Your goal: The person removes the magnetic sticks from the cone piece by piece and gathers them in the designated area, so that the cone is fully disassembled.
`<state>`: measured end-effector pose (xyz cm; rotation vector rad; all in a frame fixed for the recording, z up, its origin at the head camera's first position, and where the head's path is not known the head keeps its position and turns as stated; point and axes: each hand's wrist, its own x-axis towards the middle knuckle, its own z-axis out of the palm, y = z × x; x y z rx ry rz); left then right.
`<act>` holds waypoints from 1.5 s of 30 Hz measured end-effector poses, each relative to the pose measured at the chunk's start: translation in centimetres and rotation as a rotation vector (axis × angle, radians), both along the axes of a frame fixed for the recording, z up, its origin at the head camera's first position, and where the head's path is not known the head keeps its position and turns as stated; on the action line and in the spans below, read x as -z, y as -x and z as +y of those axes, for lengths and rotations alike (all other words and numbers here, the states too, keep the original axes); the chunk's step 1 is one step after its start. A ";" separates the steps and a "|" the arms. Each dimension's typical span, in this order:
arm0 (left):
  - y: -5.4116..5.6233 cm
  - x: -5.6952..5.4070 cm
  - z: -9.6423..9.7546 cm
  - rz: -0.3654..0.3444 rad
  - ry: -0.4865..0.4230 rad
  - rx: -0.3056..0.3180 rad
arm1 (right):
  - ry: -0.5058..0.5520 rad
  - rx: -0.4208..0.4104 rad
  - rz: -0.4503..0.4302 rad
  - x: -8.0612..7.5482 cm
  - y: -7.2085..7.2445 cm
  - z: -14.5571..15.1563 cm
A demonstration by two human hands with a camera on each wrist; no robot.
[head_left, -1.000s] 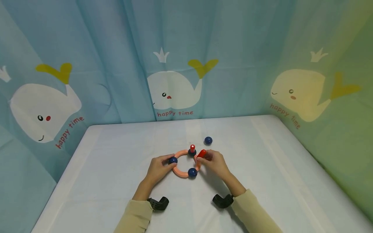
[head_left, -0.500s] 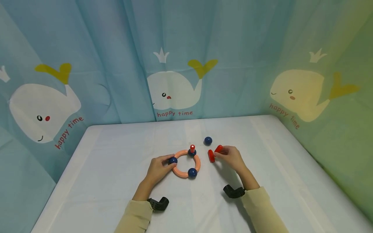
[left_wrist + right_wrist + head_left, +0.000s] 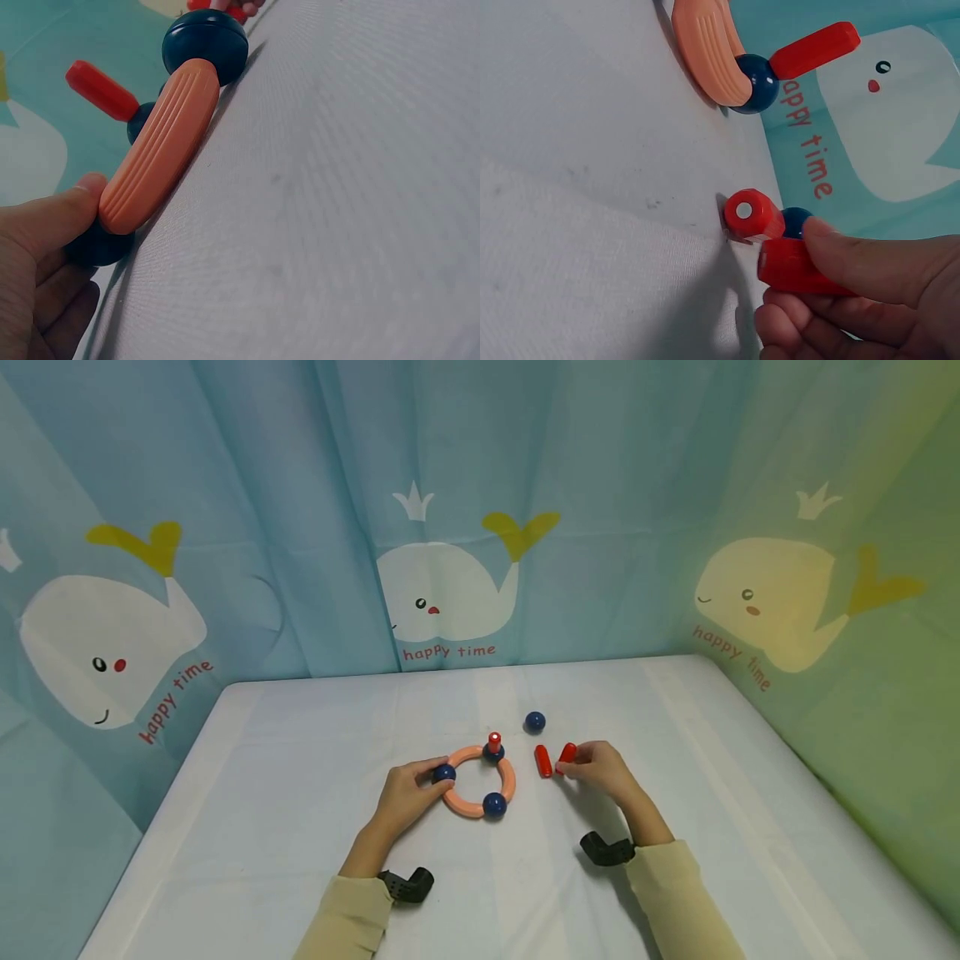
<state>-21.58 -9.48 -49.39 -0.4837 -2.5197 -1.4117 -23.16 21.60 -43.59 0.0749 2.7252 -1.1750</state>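
Observation:
A ring of curved orange magnetic sticks (image 3: 466,808) and three dark blue balls lies on the white table. From its back ball (image 3: 493,753) a red magnetic rod (image 3: 494,741) stands up. My left hand (image 3: 408,793) pinches the ring's left ball (image 3: 101,247) between thumb and fingers. Right of the ring, my right hand (image 3: 604,769) holds another red rod (image 3: 795,266) between thumb and fingers, just above or on the tabletop; I cannot tell which. Beside that rod, to its left, lies a third red rod (image 3: 543,761), its round silvery end showing in the right wrist view.
A loose blue ball (image 3: 535,722) sits behind the red rods. The white-covered table (image 3: 300,827) reaches back to a blue-green curtain (image 3: 622,502) printed with whales. A black wrist device (image 3: 607,849) is strapped at each cuff.
My right hand has moved right, away from the ring, with its red rod, then lowered slightly. The third rod came into view beside it. My left hand stays on the ring.

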 end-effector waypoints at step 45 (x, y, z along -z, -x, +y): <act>0.0 -0.1 0.0 0.011 -0.006 0.000 | -0.015 0.102 0.003 0.2 0.4 -1.6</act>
